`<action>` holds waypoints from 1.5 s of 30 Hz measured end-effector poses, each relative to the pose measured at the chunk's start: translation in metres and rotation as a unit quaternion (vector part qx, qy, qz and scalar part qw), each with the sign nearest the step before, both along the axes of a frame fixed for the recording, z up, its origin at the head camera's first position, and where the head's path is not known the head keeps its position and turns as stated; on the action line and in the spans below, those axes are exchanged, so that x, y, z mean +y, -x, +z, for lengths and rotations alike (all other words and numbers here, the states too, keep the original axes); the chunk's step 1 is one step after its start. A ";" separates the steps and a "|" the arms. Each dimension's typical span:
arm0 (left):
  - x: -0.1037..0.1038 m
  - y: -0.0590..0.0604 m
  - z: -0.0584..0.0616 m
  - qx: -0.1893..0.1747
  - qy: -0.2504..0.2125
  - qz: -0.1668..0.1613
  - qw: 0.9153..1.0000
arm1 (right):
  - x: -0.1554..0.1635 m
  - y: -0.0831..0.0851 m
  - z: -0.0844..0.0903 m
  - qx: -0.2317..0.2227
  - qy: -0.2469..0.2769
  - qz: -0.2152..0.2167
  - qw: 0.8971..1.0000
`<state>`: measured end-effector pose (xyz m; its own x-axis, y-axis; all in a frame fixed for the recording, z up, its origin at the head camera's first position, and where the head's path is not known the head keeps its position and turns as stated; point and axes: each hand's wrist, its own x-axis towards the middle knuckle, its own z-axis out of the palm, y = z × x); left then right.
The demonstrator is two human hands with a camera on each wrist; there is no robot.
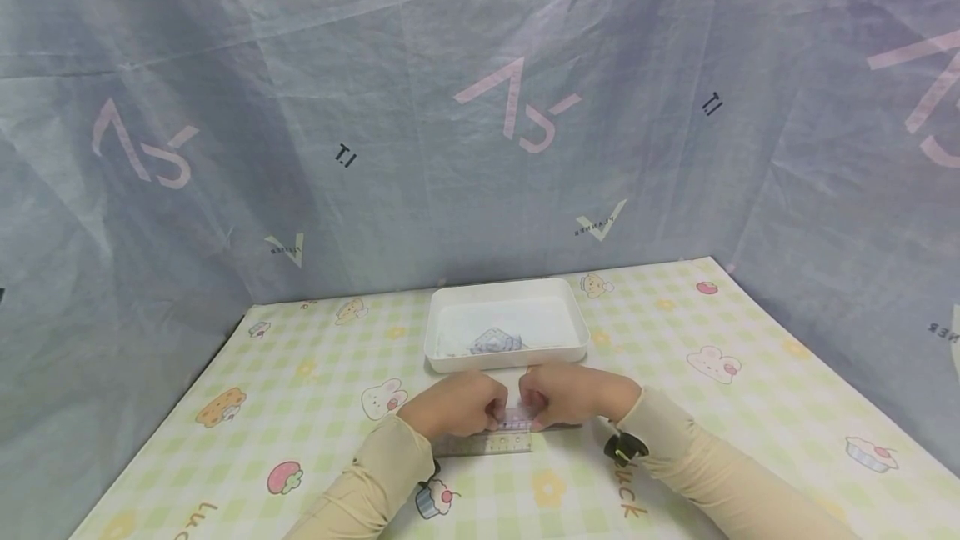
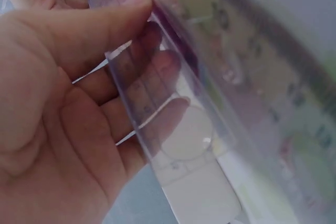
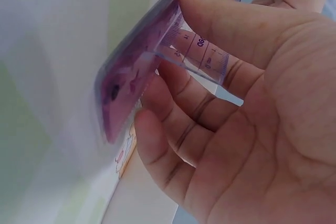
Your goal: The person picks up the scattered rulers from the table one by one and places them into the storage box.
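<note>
Clear plastic ruler (image 1: 491, 437) held just in front of white tray (image 1: 442, 348), low over table. Judged light, thin, stiff but bendable, smooth and slippery; best gripped at both ends, edges pinched. Left hand (image 1: 457, 405) and right hand (image 1: 572, 394) both pinching it, thumb over fingers. Count: one ruler, one tray, one crumpled item inside tray (image 1: 495, 342), two hands.

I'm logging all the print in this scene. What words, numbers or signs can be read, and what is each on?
"Luck": tablecloth, lower right, beside the right sleeve.
"Luc", cut off at the picture's edge: tablecloth, lower left.
"1.1", mirrored: backdrop, twice.
Large pink signs: backdrop, no legible word.
Small print under the pale tick marks: backdrop, too small to read.
Scale numbers: ruler, held by the left hand and right hand, too blurred to read.
</note>
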<state>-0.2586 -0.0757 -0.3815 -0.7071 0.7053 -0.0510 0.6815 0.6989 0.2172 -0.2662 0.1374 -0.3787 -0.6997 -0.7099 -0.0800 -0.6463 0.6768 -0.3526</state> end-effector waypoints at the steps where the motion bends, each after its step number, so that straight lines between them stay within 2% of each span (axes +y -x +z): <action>1: 0.000 0.000 0.000 -0.001 -0.001 0.000 1.000 | 0.000 0.000 0.001 0.001 -0.002 -0.002 1.000; 7: -0.001 0.001 0.002 0.008 -0.011 -0.009 1.000 | 0.002 -0.001 0.004 0.003 0.007 -0.001 1.000; 14: -0.004 0.004 0.000 0.013 -0.020 -0.009 1.000 | 0.008 0.004 0.004 0.040 0.015 0.016 0.999; 21: -0.009 0.006 0.002 0.022 -0.025 0.007 0.999 | 0.012 0.005 0.012 0.061 0.053 0.020 0.996; 26: -0.016 0.010 0.006 0.021 -0.042 0.015 0.999 | 0.011 0.007 0.016 0.100 0.097 0.019 0.990; 32: -0.030 0.015 0.015 0.058 -0.059 0.026 0.996 | 0.010 0.009 0.019 0.091 0.167 -0.023 0.982; 35: -0.036 0.016 0.023 0.068 -0.067 0.039 0.995 | 0.009 0.008 0.022 0.108 0.194 -0.043 0.974; 39: -0.041 0.016 0.031 0.066 -0.079 0.062 0.993 | 0.009 0.007 0.024 0.147 0.210 -0.061 0.965; 45: -0.045 0.018 0.035 0.097 -0.077 0.111 0.986 | 0.011 0.008 0.026 0.163 0.214 -0.087 0.959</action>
